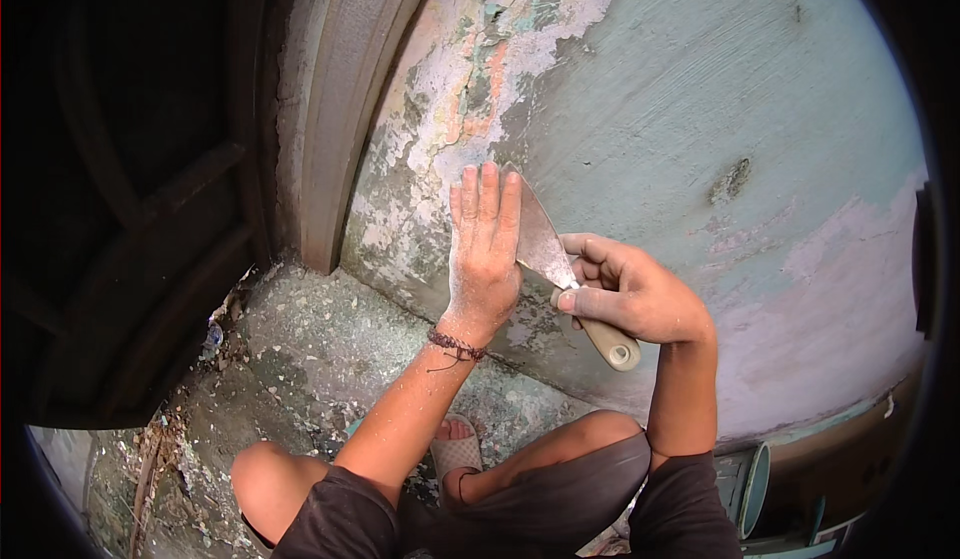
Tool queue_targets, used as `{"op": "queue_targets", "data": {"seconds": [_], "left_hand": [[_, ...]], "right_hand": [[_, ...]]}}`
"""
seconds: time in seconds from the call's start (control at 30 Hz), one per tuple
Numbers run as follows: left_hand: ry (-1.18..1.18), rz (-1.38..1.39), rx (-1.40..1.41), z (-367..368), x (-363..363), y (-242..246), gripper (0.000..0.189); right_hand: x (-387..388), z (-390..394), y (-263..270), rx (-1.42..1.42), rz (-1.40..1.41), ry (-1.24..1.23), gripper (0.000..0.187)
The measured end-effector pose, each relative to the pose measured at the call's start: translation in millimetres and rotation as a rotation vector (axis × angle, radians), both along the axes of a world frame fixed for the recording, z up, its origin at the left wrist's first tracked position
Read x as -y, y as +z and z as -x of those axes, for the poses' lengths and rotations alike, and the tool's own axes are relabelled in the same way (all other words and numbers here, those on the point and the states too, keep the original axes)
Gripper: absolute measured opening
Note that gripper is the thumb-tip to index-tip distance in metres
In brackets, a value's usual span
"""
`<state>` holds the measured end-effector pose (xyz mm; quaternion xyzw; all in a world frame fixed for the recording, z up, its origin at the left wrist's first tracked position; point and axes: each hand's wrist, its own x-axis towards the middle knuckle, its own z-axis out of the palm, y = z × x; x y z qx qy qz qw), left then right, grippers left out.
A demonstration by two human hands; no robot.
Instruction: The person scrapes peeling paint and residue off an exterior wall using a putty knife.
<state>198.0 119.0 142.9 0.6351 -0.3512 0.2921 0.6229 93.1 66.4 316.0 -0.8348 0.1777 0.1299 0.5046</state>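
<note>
A putty knife (pixel 541 238) with a dusty triangular metal blade and a beige handle points up and to the left before the wall. My right hand (pixel 637 289) grips it where the handle meets the blade, thumb on the near side. The handle's end, with a round hole, sticks out below my fingers. My left hand (pixel 486 247) is stretched flat beside the blade, back towards me, dusted white. Its edge overlaps or meets the blade's left side; whether the palm touches the wall is hidden. Behind both hands is a wall (pixel 645 123) with peeling paint and bare patches.
A weathered door frame post (pixel 349 108) rises at the left, beside a dark door (pixel 142 206). Paint flakes litter the rough concrete floor (pixel 307 334). My bent knees and a sandalled foot (pixel 457 454) are below. Pale green framed objects (pixel 754 491) stand at the lower right.
</note>
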Motion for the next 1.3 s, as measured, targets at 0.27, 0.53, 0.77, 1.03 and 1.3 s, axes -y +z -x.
{"op": "queue_targets", "data": {"seconds": [0.27, 0.53, 0.77, 1.03, 1.3], "left_hand": [[0.164, -0.02, -0.079, -28.0, 9.0, 32.0, 0.074], [-0.011, 0.201, -0.08, -19.3, 35.8, 46.2, 0.073], [0.12, 0.22, 0.028, -36.3, 32.4, 51.1, 0.074], [0.085, 0.249, -0.008, -26.2, 39.8, 46.1, 0.073], [0.129, 0.219, 0.033, -33.0, 38.3, 43.3, 0.072]], "right_hand": [[-21.7, 1.6, 13.1, 0.502, 0.214, -0.241, 0.034], [-10.2, -10.6, -12.0, 1.067, 0.571, -0.261, 0.022], [-3.7, -11.1, -19.2, 1.119, 0.618, -0.18, 0.022], [3.5, -7.8, -17.5, 1.103, 0.764, -0.077, 0.022], [3.2, -9.4, -28.1, 1.108, 0.725, -0.129, 0.023]]}}
